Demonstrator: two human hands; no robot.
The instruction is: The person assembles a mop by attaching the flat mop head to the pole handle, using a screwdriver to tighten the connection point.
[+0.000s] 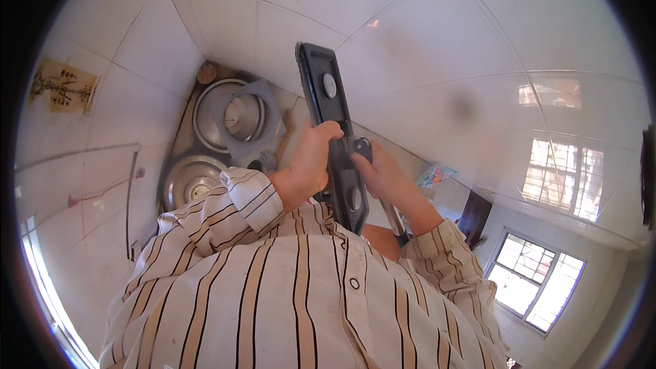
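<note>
Mop (339,157) is held up before the person's chest, its long black plate tilted, the upper end leaning toward the white tiled wall (424,41). Two pale oval discs are set in the plate, one near each end. The left hand (314,160) clasps the plate's edge near the middle, thumb laid over its face; the rest of those fingers I cannot make out fully. The right hand (387,179) is curled at the dark joint (361,148), thumb pressed against it, just beside the plate. From under that hand the metal pole (393,220) runs down toward the right cuff. To the left, two round metal basins (195,181) sit in the corner, and a grey board (273,119) with a round hole lies over part of the farther one. A colourful bag (437,175) rests beyond the right wrist, with a barred window (529,280) farther right.
</note>
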